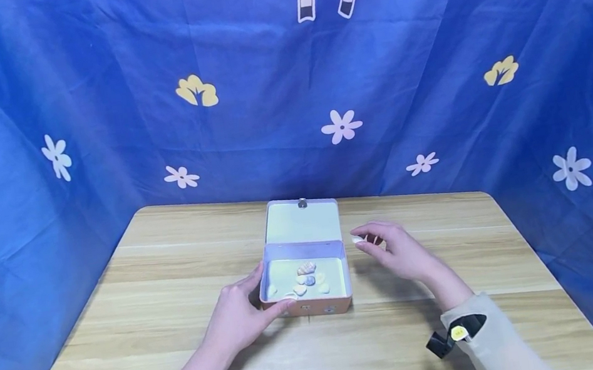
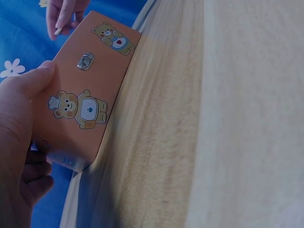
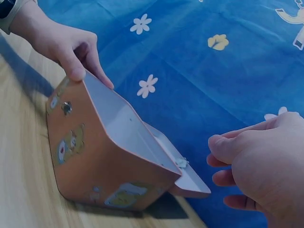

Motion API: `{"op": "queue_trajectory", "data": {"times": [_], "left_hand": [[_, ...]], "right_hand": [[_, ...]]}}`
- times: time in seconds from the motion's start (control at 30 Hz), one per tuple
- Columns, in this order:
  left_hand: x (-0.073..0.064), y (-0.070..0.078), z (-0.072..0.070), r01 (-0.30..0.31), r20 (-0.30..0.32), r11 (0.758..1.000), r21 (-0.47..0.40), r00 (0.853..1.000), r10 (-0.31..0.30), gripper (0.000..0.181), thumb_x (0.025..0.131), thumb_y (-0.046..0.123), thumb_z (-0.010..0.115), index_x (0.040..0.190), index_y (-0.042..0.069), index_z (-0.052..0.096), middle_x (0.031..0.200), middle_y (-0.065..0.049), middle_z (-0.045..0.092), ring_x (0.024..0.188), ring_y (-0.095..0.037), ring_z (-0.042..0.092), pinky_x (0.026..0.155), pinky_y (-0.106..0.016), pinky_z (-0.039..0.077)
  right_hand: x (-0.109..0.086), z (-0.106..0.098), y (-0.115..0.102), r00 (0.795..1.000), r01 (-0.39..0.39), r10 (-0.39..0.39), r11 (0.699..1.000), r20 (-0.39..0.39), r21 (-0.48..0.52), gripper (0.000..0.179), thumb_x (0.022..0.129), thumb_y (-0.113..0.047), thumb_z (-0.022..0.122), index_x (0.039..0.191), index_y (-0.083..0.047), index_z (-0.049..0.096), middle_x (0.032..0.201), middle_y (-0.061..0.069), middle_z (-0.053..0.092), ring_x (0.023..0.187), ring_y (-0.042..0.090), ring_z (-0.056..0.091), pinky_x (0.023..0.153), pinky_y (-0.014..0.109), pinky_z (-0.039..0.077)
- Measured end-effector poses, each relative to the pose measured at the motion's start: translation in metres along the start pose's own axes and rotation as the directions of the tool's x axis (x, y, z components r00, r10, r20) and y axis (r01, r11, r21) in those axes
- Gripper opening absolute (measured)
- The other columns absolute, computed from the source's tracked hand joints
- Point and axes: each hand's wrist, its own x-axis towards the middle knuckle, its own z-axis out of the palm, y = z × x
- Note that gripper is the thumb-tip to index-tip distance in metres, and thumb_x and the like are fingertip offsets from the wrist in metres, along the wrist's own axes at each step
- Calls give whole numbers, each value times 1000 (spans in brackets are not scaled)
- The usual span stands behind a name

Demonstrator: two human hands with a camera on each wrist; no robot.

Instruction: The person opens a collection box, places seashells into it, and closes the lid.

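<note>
An orange metal box [image 2: 71, 76] with bear pictures stands on the table, its lid [image 1: 302, 221] hinged back. Several seashells lie on its pale floor, among them a ridged brownish shell [image 1: 306, 268]. My left hand [image 1: 239, 310] grips the box's near left corner, thumb on the front rim and fingers along the left side. Just right of the box, above the tabletop, my right hand [image 1: 391, 250] pinches a small white piece [image 1: 358, 239], likely a shell, between thumb and fingertips. The right wrist view hides that piece behind the hand.
The light wooden table [image 1: 180, 245] carries the box near its middle. Behind and at both sides hangs a blue cloth [image 1: 265, 126] with white flowers. A metal clasp [image 2: 85, 61] sits on the box's front.
</note>
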Motion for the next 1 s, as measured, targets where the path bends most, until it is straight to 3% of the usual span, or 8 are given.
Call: {"op": "queue_trajectory", "data": {"times": [0.1, 0.2, 0.33, 0.67, 1.0], "left_hand": [[0, 1, 0, 10, 7, 1000, 2, 1000, -10, 111, 76, 74, 83, 150, -3, 55, 135, -28, 64, 51, -4, 49, 76, -35, 57], [0, 2, 0, 8, 4, 1000, 8, 1000, -8, 109, 76, 73, 83, 149, -3, 56, 134, -28, 64, 66, -9, 60, 80, -39, 58], [0, 2, 0, 6, 1, 1000, 12, 1000, -6, 108, 77, 71, 84, 149, -4, 56, 134, -28, 64, 77, -15, 62, 84, -43, 59], [-1, 3, 0, 26, 8, 1000, 4, 1000, -26, 108, 77, 71, 84, 149, -4, 56, 135, -29, 64, 55, -6, 48, 79, -39, 56], [0, 3, -2, 19, 13, 1000, 10, 1000, -19, 109, 76, 73, 84, 150, -2, 55, 135, -28, 63, 56, -6, 48, 79, -38, 56]], "right_hand": [[4, 6, -3, 1000, 17, -17, 999, 9, 30, 24, 102, -9, 72, 126, -5, 75, 107, -3, 73, 89, 14, 66, 78, 34, 58], [7, 12, -5, 999, 32, -33, 998, 17, 57, 24, 101, -8, 73, 124, -4, 75, 108, -2, 74, 89, 15, 66, 78, 35, 58], [11, 20, -8, 999, 29, -31, 996, 28, 80, 23, 102, -9, 73, 124, -6, 76, 108, -2, 74, 88, 14, 65, 79, 34, 58], [19, 42, -16, 996, 12, -22, 993, 89, 115, 24, 103, -14, 72, 127, -10, 76, 104, -6, 72, 90, 13, 63, 81, 32, 57], [28, 58, -19, 989, 61, -79, 988, 123, 142, 24, 103, -13, 72, 126, -8, 75, 102, -6, 71, 88, 12, 62, 79, 30, 56]]}}
